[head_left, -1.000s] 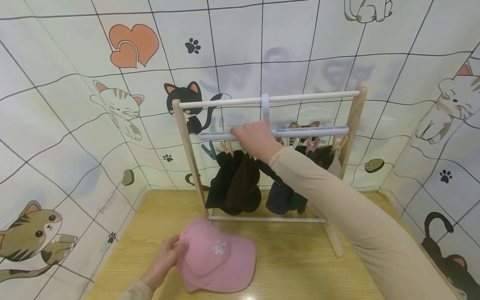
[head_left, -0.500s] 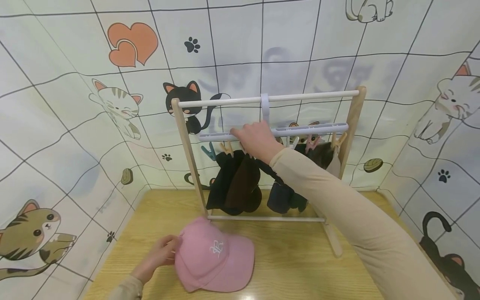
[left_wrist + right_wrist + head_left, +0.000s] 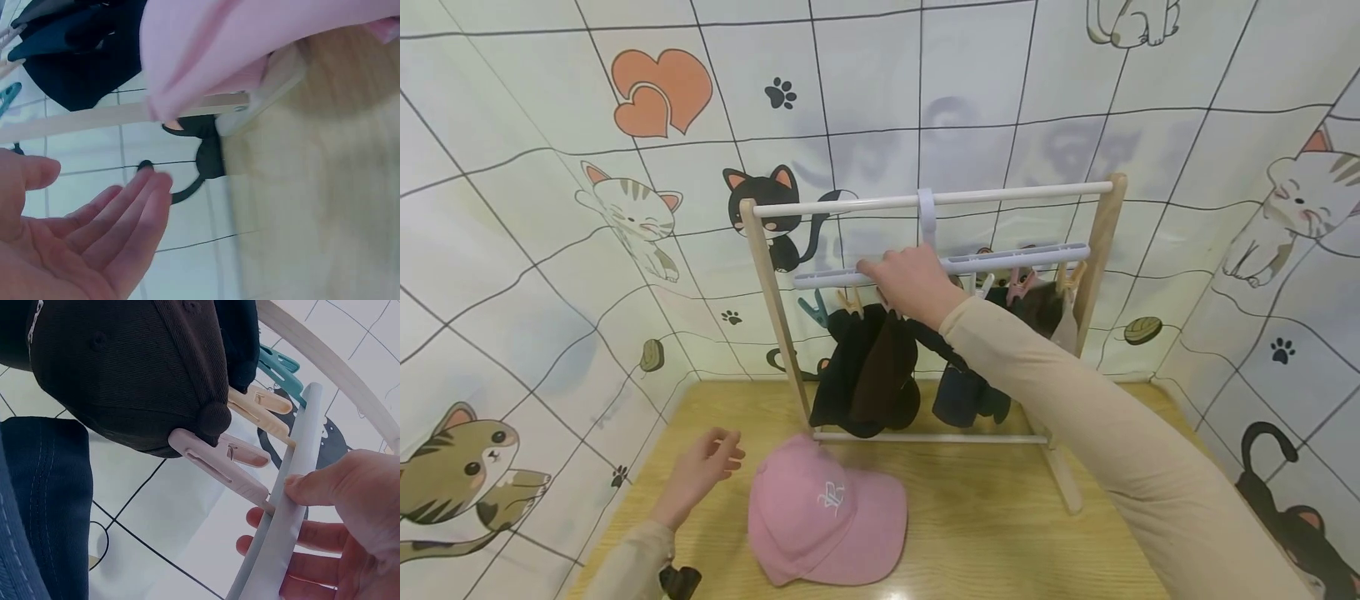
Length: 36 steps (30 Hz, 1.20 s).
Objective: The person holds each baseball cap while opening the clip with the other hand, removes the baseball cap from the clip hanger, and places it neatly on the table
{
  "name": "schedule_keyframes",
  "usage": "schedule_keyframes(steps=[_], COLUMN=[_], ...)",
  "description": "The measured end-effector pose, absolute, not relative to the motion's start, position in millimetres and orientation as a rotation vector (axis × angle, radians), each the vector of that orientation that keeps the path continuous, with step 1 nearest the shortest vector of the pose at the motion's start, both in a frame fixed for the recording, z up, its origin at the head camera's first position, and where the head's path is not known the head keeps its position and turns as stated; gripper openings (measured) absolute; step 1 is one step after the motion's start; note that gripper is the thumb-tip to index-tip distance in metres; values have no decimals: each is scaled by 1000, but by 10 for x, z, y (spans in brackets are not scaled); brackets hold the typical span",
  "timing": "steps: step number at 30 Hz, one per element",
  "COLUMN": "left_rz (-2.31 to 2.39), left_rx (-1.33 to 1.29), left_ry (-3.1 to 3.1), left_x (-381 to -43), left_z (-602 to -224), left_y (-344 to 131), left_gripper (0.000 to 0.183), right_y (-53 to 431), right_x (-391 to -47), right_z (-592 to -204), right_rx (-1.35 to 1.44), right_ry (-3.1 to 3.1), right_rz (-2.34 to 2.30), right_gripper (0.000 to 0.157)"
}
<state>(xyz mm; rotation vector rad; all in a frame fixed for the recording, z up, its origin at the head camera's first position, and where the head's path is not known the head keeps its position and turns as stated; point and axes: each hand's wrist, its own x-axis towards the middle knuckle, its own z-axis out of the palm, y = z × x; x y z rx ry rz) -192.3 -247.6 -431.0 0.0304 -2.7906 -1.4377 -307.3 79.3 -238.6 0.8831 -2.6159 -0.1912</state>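
Note:
My right hand (image 3: 913, 283) grips the bar of a white clip hanger (image 3: 1015, 260), thumb on one side and fingers round the other in the right wrist view. Clothespins hang from the bar: a teal one (image 3: 281, 370), a beige one (image 3: 262, 412) and a pink one (image 3: 219, 465). The pink clothespin bites the edge of a dark brown cap (image 3: 125, 369). A pink baseball cap (image 3: 831, 517) with white embroidery lies on the table, brim to the right. Left of it, my left hand (image 3: 700, 467) is raised apart from the cap, fingers loosely bent and holding nothing.
A wooden rack (image 3: 775, 317) with a white top rail (image 3: 1015, 195) carries the hanger by its hook. More dark caps (image 3: 958, 396) hang at the right side. The wooden table (image 3: 970, 517) meets walls covered in cat-print sheeting (image 3: 880, 83).
My left hand has let go of the pink cap's back edge and moved away to the left. The right hand keeps its grip while the hanger's right end rises slightly.

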Motion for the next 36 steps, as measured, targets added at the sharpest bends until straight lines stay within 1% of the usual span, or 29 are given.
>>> schedule_keyframes(steps=[7,15,23,28,36], left_rz=[-1064,-977,-968,-946,-897], left_rx=[-207,-416,-561,-638,-701], left_ry=[-2762,-2671,-2675,-2671,-2741], left_x=[-2040,-2125,-2203,-2217,-2247], left_z=[-4085,-3848,-3689,-3593,-3520], left_y=[-2321,-2093,-1902,-1814,-1723], left_gripper=[29,16,15,12,11], right_y=[809,837,857,860,867], right_x=[-3075,-3055,-3034,-3025,-3029], right_z=[-2377,-2374,-2348,-2348,-2322], right_rx=[907,922,958,977,980], right_ry=[-2616,-2616,-2591,-2580,-2617], right_rz=[-203,-234,-228,-252,-272], right_gripper=[34,39,40,41,41])
